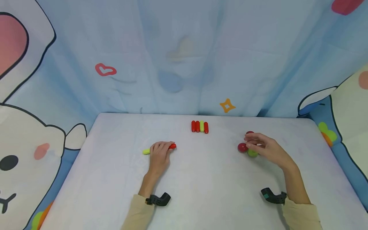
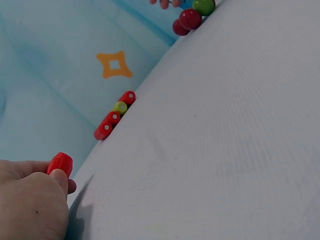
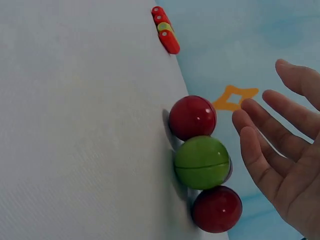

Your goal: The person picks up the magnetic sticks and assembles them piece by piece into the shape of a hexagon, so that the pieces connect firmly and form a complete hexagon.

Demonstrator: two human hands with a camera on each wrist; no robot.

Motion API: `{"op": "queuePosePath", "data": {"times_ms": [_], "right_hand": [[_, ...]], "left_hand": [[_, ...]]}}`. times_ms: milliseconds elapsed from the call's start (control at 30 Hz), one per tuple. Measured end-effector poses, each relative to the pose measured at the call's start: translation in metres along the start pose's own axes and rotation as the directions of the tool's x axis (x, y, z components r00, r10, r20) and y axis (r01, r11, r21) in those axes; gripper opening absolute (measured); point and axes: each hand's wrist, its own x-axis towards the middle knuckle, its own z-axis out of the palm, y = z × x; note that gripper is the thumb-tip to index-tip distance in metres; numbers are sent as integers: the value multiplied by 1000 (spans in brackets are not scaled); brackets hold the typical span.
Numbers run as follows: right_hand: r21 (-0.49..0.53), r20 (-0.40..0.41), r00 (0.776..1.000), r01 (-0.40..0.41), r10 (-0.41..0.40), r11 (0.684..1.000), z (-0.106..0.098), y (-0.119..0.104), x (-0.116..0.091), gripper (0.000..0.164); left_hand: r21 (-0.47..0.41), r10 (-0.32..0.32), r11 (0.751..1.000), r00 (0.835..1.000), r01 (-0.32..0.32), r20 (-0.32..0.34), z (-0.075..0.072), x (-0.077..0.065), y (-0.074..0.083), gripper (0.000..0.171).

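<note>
My left hand [image 1: 159, 156] grips a small red cylinder [image 2: 60, 164] between thumb and fingers. In the head view, a lime-yellow end [image 1: 146, 151] shows on the other side of that hand; the stretch between is hidden under it. My right hand [image 1: 265, 148] hovers with fingers apart and loosely bent, close over a cluster of round, shiny balls. A green ball [image 3: 202, 162] sits between two red balls, one red ball [image 3: 193, 118] on one side and another red ball [image 3: 217, 209] on the other. Part of a further dark ball shows behind the green one.
Toward the table's back edge lies a row of short cylinders, a lime one [image 1: 202, 126] among red ones [image 1: 197, 126]. The white table [image 1: 201, 179] ends at a light blue printed curtain [image 1: 184, 48]. Each wrist wears a black strap device [image 1: 273, 195].
</note>
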Motion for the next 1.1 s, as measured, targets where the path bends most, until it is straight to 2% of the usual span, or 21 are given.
{"op": "queuePosePath", "data": {"times_ms": [167,367,500,633,900,1100], "right_hand": [[-2,44,999,-7,7,1000,-8,7,-4,41],[-40,83,994,-70,73,997,-15,15,-7,40],[-67,103,992,-67,74,995,-19,17,-9,39],[-110,102,992,-65,77,992,-21,14,-11,39],[-210,91,991,-80,101,974,-22,9,-10,33],[-249,90,990,-80,105,965,-17,6,-9,28]], "left_hand": [[-19,-1,1000,1000,1,-21,0,1,4,23],[-20,11,1000,1000,-11,-28,0,0,3,23],[-13,21,1000,999,-21,-37,0,0,3,28],[-11,18,1000,1000,-18,-21,-1,-1,4,31],[-13,-27,1000,999,27,40,-1,-1,5,29],[-7,-7,1000,1000,7,7,-1,-1,6,26]]}}
